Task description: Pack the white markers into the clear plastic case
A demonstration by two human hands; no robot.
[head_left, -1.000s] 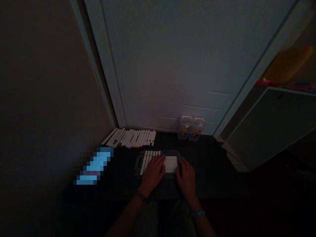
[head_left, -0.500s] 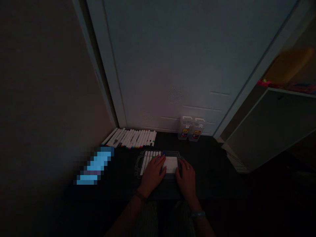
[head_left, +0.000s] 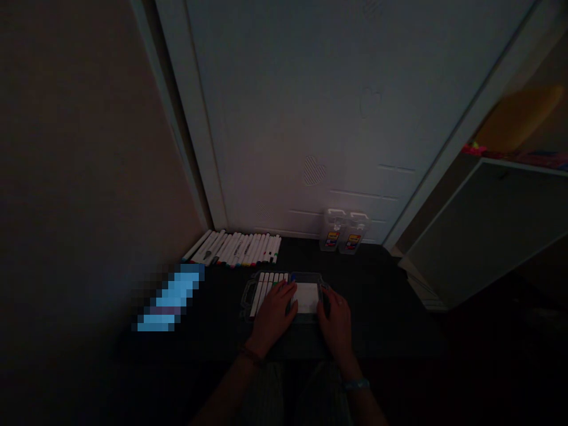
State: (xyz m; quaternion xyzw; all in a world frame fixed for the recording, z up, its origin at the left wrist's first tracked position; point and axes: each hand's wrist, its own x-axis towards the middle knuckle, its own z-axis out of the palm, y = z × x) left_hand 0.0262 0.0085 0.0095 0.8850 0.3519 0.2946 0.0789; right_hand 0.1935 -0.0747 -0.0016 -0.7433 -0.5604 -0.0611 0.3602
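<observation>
A clear plastic case lies open on the dark table in front of me. White markers stand in a row in its left part, and a flat white piece lies in its right part. My left hand rests over the markers, fingers stretched out and thumb apart, fingertips at the white piece's left edge. My right hand grips the case's right edge with bent fingers, its thumb by the white piece. A blue-ended item shows just beyond my left fingertips. The undersides of both hands are hidden.
Many loose white markers with coloured ends lie side by side at the table's back left. Two clear, labelled cases stand against the white panel. A blurred-out bright blue patch is at left. The scene is dim.
Both hands stay almost where they were. The case and the white piece have shifted very slightly; nothing has been picked up or let go.
</observation>
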